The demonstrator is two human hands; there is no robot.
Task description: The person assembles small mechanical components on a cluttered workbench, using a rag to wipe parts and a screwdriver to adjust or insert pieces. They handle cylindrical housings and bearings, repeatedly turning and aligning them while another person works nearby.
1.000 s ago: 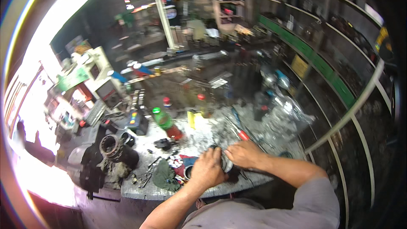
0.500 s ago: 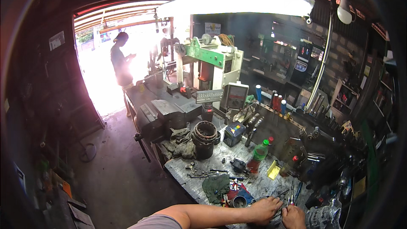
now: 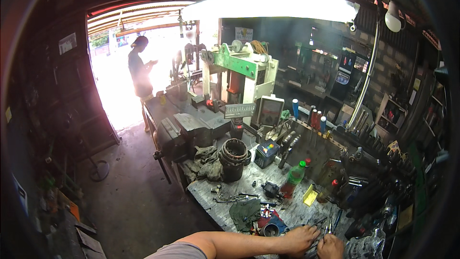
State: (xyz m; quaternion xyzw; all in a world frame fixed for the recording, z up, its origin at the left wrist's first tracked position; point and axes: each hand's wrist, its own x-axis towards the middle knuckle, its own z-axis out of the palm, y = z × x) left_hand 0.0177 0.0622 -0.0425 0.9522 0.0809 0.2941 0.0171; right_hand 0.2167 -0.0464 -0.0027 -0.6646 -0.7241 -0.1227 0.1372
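At the bottom right of the bench my left hand [image 3: 304,238] lies low with its fingers curled down round something too small to make out. Close beside it my right hand [image 3: 330,247] is closed, and what it grips is hidden by the fingers. Just beyond the hands lie a slim metal tool [image 3: 330,218] and a blue-handled tool [image 3: 338,219]. A metal ring-shaped part [image 3: 270,230] sits left of my left hand, next to a red and blue cloth [image 3: 277,219]. Right of my right hand is a ribbed metal housing [image 3: 363,246].
Toward the middle of the bench [image 3: 203,192] stand a dark cylindrical housing [image 3: 233,160], a green-capped bottle [image 3: 293,175] and a yellow tray [image 3: 310,195]. A dark green rag [image 3: 245,214] lies nearer. Beyond rises a green and white press [image 3: 239,62]. Another person [image 3: 140,74] stands at the doorway.
The view has shifted slightly, so the scene sits a little lower and further right. Both hands stay close together in nearly the same place.
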